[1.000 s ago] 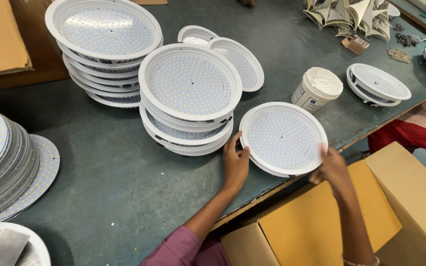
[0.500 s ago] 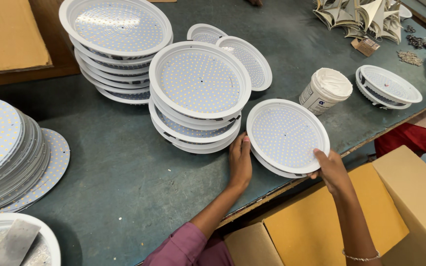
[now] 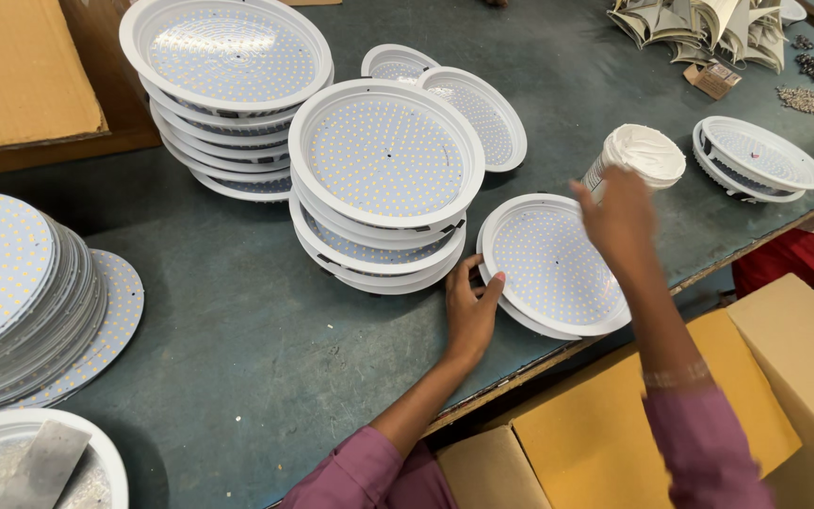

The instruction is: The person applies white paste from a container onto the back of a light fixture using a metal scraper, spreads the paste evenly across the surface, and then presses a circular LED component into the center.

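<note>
Both hands at a round LED panel light lying at the near edge of the bench.

The dark green bench (image 3: 237, 311) carries two stacks of white round lights: a far-left stack (image 3: 226, 90) and a centre stack (image 3: 383, 179). A pile of bare LED discs (image 3: 21, 292) sits at the left edge, and yellow-brown cartons (image 3: 633, 443) stand below the near edge. The single LED panel light (image 3: 548, 264) lies flat, just right of the centre stack, its rim overhanging the near edge slightly. The left hand (image 3: 471, 311) rests on the bench with fingers released, touching the light's left rim. The right hand (image 3: 619, 217) is raised over the light's far-right side, fingers loosely open and grasping nothing, just in front of a white tub (image 3: 638, 160).
</note>
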